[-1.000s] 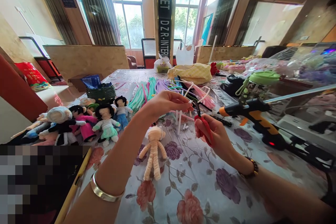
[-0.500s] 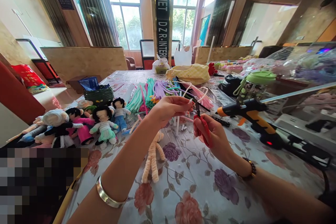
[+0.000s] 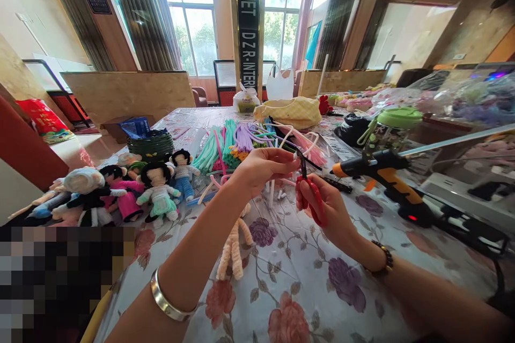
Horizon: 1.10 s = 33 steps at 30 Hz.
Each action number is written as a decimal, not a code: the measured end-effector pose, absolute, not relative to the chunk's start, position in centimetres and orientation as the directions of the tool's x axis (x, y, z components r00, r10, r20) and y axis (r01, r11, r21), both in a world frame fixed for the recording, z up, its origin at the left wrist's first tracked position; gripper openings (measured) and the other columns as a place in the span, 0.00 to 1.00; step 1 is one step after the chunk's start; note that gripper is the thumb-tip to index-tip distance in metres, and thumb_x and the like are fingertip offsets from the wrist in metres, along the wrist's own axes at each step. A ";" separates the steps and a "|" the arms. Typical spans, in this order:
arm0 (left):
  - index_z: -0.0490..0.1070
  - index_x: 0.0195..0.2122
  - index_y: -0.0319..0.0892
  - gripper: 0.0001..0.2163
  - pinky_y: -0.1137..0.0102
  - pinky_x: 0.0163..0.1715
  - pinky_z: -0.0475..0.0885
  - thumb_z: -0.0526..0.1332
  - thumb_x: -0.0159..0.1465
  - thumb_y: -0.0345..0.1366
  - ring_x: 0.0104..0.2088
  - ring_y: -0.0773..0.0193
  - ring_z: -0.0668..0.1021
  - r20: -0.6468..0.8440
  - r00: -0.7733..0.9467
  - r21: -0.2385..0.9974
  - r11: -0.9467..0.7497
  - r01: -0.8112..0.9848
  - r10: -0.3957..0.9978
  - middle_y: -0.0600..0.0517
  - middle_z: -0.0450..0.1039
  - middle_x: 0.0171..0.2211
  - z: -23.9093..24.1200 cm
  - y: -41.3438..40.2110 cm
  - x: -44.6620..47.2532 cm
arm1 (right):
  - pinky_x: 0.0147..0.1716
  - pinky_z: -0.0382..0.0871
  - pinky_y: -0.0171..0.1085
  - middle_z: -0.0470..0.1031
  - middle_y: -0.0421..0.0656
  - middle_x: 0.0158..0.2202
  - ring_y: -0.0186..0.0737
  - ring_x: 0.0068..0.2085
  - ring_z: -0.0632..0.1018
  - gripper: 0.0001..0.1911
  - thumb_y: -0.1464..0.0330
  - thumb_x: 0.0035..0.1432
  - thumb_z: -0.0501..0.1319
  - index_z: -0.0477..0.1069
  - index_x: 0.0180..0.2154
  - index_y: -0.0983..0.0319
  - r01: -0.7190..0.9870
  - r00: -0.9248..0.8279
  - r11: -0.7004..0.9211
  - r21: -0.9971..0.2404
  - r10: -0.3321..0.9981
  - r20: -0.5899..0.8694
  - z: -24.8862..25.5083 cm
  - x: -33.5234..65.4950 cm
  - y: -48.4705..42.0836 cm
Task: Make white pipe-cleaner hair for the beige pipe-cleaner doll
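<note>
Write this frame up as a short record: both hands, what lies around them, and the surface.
Left hand: fingertips together, seemingly pinching a small white piece
Right hand: gripping red-handled scissors, blades close to the left fingertips
Near left forearm: beige plush figure, partly hidden
Left side: dressed dolls
Beyond hands: colored fuzzy stems
Right side: black-and-orange glue gun, red light lit
Surface: floral tablecloth

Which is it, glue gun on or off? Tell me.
The glue gun looks powered on: a red light glows near the bottom of its handle.
</note>
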State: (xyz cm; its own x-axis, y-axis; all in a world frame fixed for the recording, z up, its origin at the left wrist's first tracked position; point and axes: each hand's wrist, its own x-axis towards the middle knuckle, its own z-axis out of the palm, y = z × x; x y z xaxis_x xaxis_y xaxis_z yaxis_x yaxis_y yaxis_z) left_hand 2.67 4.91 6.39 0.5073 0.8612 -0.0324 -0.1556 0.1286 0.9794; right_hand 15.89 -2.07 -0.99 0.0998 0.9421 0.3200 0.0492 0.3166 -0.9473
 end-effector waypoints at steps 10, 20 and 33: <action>0.74 0.22 0.35 0.08 0.66 0.38 0.71 0.72 0.44 0.27 0.24 0.72 0.74 -0.078 0.493 0.977 0.164 -0.133 0.867 0.54 0.72 0.22 6.1 5.2 2.6 | 0.22 0.57 0.32 0.65 0.36 0.21 0.29 0.23 0.65 0.18 0.54 0.57 0.59 0.62 0.27 0.60 0.012 0.076 0.320 -0.947 0.944 0.320 -1.2 16.0 -2.1; 0.74 0.23 0.37 0.14 0.66 0.41 0.70 0.75 0.36 0.31 0.29 0.72 0.73 -0.130 0.589 0.963 0.242 -0.116 0.798 0.56 0.71 0.24 6.1 5.5 2.2 | 0.23 0.58 0.32 0.64 0.36 0.20 0.29 0.22 0.64 0.19 0.53 0.57 0.59 0.62 0.25 0.61 -0.087 0.014 0.356 -0.931 0.934 0.356 -0.5 15.6 -2.6; 0.73 0.28 0.37 0.10 0.68 0.41 0.71 0.71 0.47 0.34 0.30 0.74 0.71 -0.004 0.766 0.962 0.211 -0.172 0.643 0.57 0.68 0.27 5.4 6.4 1.7 | 0.23 0.56 0.33 0.63 0.36 0.20 0.29 0.22 0.63 0.19 0.54 0.58 0.58 0.61 0.24 0.61 -0.103 -0.007 0.372 -0.923 0.927 0.375 -0.5 15.7 -2.5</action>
